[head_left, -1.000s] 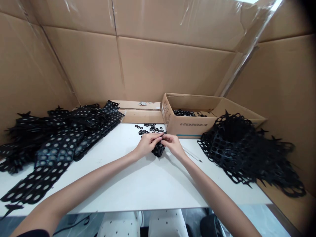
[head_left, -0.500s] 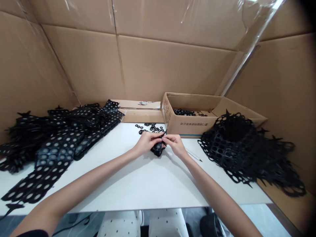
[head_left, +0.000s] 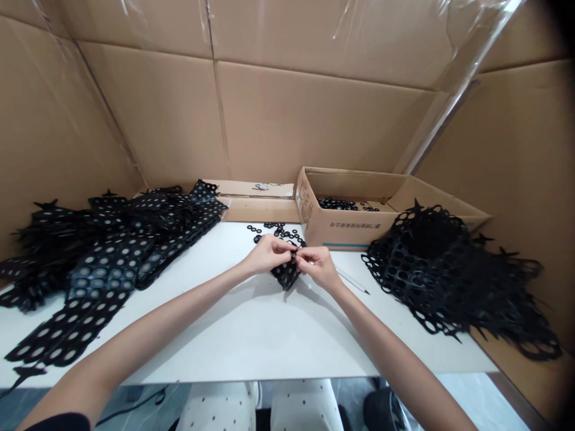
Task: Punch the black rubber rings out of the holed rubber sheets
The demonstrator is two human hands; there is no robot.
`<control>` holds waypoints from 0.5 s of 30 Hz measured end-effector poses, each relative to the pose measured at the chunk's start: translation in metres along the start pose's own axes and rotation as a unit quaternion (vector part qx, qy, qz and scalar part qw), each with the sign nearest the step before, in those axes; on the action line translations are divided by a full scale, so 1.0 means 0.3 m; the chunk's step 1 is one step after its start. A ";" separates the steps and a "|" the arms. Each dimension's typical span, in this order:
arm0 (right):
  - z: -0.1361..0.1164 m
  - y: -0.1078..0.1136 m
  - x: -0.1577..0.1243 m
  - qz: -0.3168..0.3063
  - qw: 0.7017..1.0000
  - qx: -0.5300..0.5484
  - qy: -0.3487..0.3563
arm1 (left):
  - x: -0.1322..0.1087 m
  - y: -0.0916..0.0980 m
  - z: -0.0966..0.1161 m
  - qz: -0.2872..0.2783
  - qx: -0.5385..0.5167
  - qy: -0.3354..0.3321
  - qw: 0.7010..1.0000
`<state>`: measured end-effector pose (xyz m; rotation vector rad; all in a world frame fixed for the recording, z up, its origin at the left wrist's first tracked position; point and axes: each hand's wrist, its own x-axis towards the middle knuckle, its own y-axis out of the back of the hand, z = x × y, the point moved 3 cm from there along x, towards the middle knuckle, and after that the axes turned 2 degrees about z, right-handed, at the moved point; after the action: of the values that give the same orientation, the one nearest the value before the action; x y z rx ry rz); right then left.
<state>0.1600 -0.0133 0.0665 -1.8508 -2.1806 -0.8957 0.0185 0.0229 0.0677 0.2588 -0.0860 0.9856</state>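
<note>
Between my hands, above the white table, is a black perforated rubber sheet (head_left: 285, 276) with round holes, hanging down to a pointed lower end. My left hand (head_left: 268, 254) pinches its upper part from the left with thumb and forefinger. From the right, my right hand (head_left: 317, 263) pinches the same sheet close to the left fingertips. My fingers hide the part between them. Just behind my hands, several small black rubber rings (head_left: 276, 230) lie loose on the table.
A cardboard box (head_left: 359, 226) holding more black rings stands at the back right. To the left lies a heap of uncut-looking black sheets (head_left: 108, 263); to the right, a pile of black sheets with open holes (head_left: 431, 275). A thin pen-like tool (head_left: 354, 281) lies beside my right hand.
The black sheet between my hands has turned, so its holes and pointed lower end now show more clearly. Both hands stay close together in nearly the same place.
</note>
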 end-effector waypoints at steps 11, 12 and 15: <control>0.057 0.068 0.015 0.161 0.940 0.285 -0.099 | 0.052 0.111 -0.104 0.176 -0.203 0.086 0.959; 0.058 0.066 0.016 0.154 0.939 0.293 -0.098 | 0.056 0.131 -0.105 0.160 -0.151 0.107 0.970; 0.063 0.043 0.018 0.109 0.941 0.302 -0.109 | 0.062 0.170 -0.093 0.102 0.089 0.149 0.980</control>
<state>0.1757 0.0020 0.0580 -1.8627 -1.9863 0.0385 -0.0149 0.0717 0.0532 0.2669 0.2541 1.2279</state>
